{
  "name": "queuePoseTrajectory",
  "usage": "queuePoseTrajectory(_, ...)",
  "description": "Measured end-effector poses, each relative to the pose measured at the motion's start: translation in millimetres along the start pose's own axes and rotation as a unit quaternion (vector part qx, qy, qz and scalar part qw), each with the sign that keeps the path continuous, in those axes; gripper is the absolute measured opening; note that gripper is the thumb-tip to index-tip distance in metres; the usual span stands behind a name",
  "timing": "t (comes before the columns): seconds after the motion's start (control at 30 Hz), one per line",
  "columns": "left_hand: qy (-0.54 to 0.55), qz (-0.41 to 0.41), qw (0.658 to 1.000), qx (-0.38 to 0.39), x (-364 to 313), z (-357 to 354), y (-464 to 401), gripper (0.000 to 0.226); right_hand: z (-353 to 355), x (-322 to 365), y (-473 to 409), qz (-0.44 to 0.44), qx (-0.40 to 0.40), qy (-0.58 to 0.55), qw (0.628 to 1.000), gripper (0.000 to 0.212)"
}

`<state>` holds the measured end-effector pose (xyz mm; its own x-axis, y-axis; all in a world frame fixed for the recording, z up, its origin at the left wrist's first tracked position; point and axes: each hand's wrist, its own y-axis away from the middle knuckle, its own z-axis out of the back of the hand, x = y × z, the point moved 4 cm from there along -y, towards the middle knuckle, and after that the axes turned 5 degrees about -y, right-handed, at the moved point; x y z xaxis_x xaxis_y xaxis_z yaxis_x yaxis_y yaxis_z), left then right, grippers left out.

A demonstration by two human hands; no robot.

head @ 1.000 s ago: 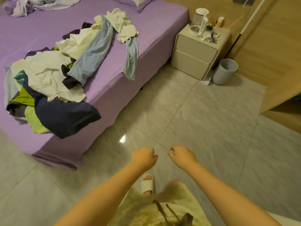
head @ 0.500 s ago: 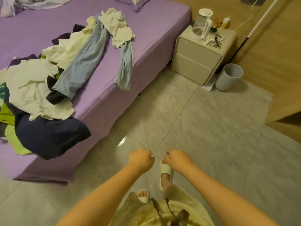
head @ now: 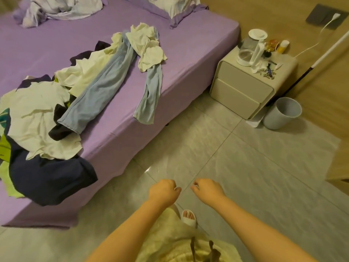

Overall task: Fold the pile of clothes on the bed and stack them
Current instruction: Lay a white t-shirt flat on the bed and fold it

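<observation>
A: Beside the bed (head: pixel 188 59), status? Viewpoint has advanced since earlier frames.
B: Left hand (head: pixel 163 190) and right hand (head: pixel 207 189): fingers curled, gripping nothing. Clothes pile (head: pixel 56 118) unfolded on mattress; folding not started.

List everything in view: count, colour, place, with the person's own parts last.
bed: one, purple sheet, left.
pile of clothes: one heap, white, navy, green, on the bed's near side.
light blue trousers: one, spread across the bed.
pillow: one, purple-edged, head of the bed.
nightstand: one, cream, right of the bed.
kettle: one, clear and white, on the nightstand.
bin: one, pale grey, floor beside the nightstand.
slipper: one, white, on a foot.
left hand: curled, holds nothing, over the floor.
right hand: curled, holds nothing, over the floor.
</observation>
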<state>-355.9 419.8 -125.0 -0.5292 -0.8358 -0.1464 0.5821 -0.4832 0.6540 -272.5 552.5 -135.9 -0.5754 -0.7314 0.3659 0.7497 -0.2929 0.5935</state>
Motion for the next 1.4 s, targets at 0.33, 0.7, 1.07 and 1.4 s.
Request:
queuePoseTrajectory(0.33, -0.015, -0.018, 1.000, -0.001, 6.8, 76.1, -96.7, 0.042, 75.0, 13.3, -91.0, -0.025, -0.006, -0.002, 1.000, 0.035)
queuePoseTrajectory(0.7, -0.064, -0.077, 0.995, 0.002, 8.4, 171.2, -200.3, 0.040, 155.1, 38.6, -188.7, -0.055, -0.045, -0.036, 0.997, 0.032)
queuePoseTrajectory(1.07, -0.021, -0.030, 0.999, 0.025, -15.5, 218.3, -290.7, 0.035, 231.1, 5.7, -288.2, -0.026, 0.012, -0.006, 1.000, 0.032)
queuePoseTrajectory(1.4, 0.057, 0.049, 0.997, 0.013, -77.0, 284.8, -366.1, 0.033, 320.9, -28.4, -387.4, 0.033, 0.060, 0.040, 0.997, 0.030)
